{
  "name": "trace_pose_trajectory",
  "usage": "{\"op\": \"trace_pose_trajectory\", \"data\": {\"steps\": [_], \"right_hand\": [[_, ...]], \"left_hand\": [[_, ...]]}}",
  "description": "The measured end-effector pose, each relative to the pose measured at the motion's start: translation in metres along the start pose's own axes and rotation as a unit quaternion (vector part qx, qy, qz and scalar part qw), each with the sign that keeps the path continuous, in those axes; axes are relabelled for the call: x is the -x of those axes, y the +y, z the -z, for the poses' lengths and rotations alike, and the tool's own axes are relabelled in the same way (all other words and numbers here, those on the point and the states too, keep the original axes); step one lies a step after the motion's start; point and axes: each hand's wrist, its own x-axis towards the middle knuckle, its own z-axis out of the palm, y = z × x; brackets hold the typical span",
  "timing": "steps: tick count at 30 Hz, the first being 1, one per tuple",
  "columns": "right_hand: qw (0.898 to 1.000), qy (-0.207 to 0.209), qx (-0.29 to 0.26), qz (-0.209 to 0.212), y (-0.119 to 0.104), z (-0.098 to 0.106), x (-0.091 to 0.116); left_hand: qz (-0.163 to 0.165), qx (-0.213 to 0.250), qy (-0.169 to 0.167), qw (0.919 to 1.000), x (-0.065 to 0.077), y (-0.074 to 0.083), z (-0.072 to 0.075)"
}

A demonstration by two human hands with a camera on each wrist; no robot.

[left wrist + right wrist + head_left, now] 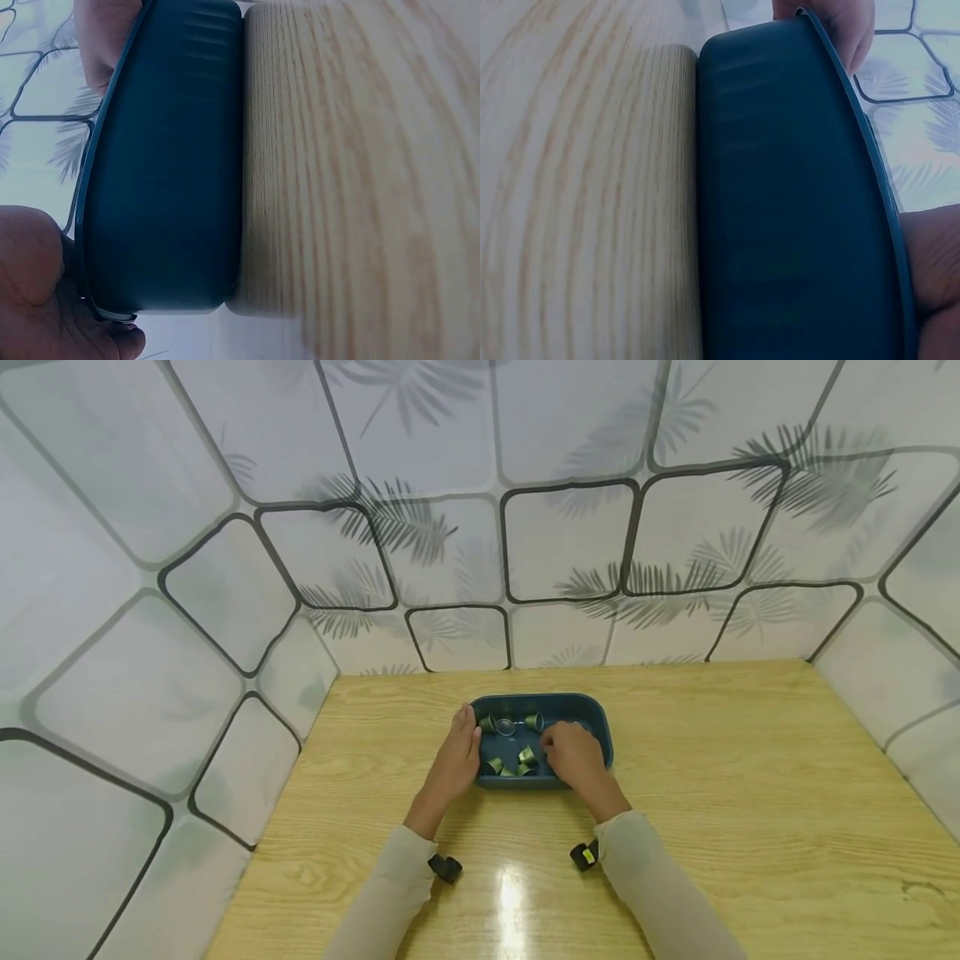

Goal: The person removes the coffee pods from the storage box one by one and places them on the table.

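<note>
A dark blue rectangular tray (517, 783) with raised walls sits on the wooden table. Inside it lie several small green cup-shaped capsules, one (527, 754) on its side near the middle and another (534, 721) by the far wall. A round silvery piece (505, 727) lies at the far left of the tray. My left hand (455, 752) grips the tray's left end, with fingers at the rim (84, 247) in the left wrist view. My right hand (576, 756) reaches over the near right wall, fingers bent down into the tray; its fingertips are hidden, so I cannot tell what they hold.
The light wooden table (750, 793) extends to both sides of the tray. White fabric walls (570, 543) with dark outlines and leaf prints rise behind the table and along its left and right sides. Each wrist wears a black strap device (584, 856).
</note>
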Motion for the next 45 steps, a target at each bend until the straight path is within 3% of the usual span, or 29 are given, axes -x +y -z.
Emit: {"op": "trace_pose_trajectory", "data": {"steps": [15, 23, 33, 45], "right_hand": [[0.998, 0.018, 0.037, -0.040, -0.0001, -0.0005, -0.0009], [0.995, -0.037, 0.035, -0.085, 0.0028, -0.0011, -0.0015], [0.994, -0.063, 0.017, -0.089, 0.0007, 0.0030, -0.0008], [0.995, -0.054, 0.015, -0.080, 0.0028, 0.0027, -0.0021]], "left_hand": [[-0.002, 0.001, -0.003, 1.0000, -0.0001, 0.0006, 0.0031], [-0.002, 0.001, -0.003, 1.0000, 0.0007, 0.0002, 0.0014], [-0.005, -0.005, -0.013, 0.9999, 0.0005, -0.0052, -0.0017], [-0.006, -0.002, -0.009, 0.9999, 0.0001, -0.0045, -0.0018]]}}
